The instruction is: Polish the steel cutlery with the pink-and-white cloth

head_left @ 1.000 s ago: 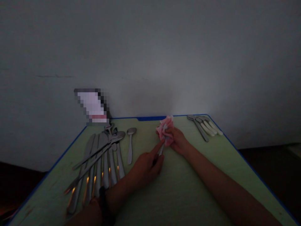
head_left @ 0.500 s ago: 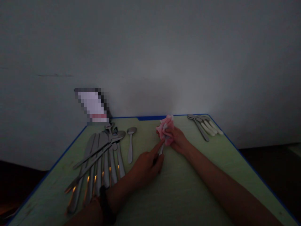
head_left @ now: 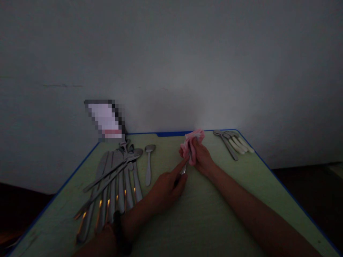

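My left hand (head_left: 166, 189) is closed around the silver handle of a piece of cutlery (head_left: 184, 169), its forefinger stretched along it toward the cloth. The far end is hidden in a pink cloth (head_left: 192, 144), so its kind does not show. My right hand (head_left: 204, 159) is closed on that cloth, wrapping it around the hidden end, thumb on top. Left of my hands a single spoon (head_left: 148, 166) lies on the table. Farther left, several table knives (head_left: 105, 194) lie side by side, with long-handled spoons (head_left: 136, 154) crossed over them.
At the table's back right lie a dark metal spoon (head_left: 227, 144) and several white-handled pieces of cutlery (head_left: 237, 142). A blurred-out device (head_left: 104, 117) leans against the grey wall (head_left: 171, 64) at the back left. The pale green table (head_left: 214, 221) has a blue edge.
My right hand has shifted the cloth slightly up and to the right, and it is folded differently, with the thumb now showing on top. My left hand stays almost in place.
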`<state>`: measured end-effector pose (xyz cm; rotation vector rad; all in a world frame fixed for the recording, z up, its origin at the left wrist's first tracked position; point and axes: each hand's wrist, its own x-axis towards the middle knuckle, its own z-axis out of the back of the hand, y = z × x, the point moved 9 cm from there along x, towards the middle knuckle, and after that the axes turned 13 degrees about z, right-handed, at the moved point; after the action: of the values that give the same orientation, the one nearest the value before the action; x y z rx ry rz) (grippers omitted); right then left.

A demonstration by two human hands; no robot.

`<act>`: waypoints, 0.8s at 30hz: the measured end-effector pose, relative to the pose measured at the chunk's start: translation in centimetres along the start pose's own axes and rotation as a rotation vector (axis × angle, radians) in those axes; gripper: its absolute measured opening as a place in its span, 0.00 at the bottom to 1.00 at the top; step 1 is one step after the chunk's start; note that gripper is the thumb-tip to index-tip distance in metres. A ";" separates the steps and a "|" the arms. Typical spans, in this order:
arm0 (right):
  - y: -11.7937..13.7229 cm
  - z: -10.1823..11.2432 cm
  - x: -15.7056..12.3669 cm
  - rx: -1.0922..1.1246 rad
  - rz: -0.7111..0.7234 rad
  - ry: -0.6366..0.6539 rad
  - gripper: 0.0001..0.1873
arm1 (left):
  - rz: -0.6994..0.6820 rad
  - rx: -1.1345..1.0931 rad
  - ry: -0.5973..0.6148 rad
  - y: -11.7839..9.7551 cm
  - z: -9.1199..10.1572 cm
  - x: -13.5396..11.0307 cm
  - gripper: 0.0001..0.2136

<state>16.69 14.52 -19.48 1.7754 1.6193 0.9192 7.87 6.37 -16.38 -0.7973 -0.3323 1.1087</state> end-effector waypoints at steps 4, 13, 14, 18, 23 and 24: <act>-0.4 0.2 0.2 0.068 -0.035 -0.025 0.27 | 0.004 -0.001 -0.006 0.0 0.0 0.0 0.25; 0.2 -0.4 0.2 0.181 -0.082 -0.018 0.29 | 0.000 0.023 -0.038 0.0 0.1 -0.1 0.25; 0.1 -0.3 0.1 0.179 -0.090 -0.023 0.29 | -0.002 0.026 -0.038 0.0 0.1 -0.1 0.25; -0.1 -0.4 0.1 0.168 -0.106 -0.018 0.28 | -0.005 0.034 -0.029 -0.1 0.1 -0.1 0.25; 0.0 0.3 0.1 0.060 -0.025 -0.076 0.23 | 0.000 0.035 -0.013 0.0 0.0 0.0 0.25; 0.1 0.4 0.1 0.016 0.005 -0.077 0.23 | -0.001 0.033 -0.008 0.0 -0.1 0.0 0.25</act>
<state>17.10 14.62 -19.63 1.8043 1.5786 0.8323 7.87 6.32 -16.42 -0.7635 -0.3205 1.1146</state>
